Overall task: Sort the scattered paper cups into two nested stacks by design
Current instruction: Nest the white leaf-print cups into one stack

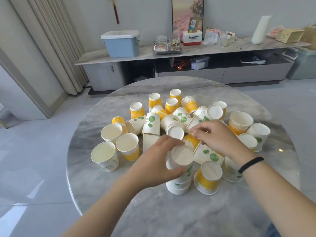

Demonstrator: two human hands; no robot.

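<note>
Risk: the green-print stack (179,175), upside down at lower centre of the counter (106,194), could tip if the left hand (159,161), fingers wrapped round its top, shoves sideways. Right hand (217,139) pinches a green-print cup (193,124) in the crowded heap just above; lifting it may topple neighbours. Yellow stack (207,178) stands just right of the green one.

My left hand (159,156) holds the nested stack (179,175), which stands on the round table (153,211). Just right of that grip an upturned cup (207,180) stands touching the stack. Beyond it, my right hand (217,137) pinches a cup (194,124) in the heap. Left of the grip stand three upright cups (112,146). Behind the table runs a long cabinet (171,53).
</note>
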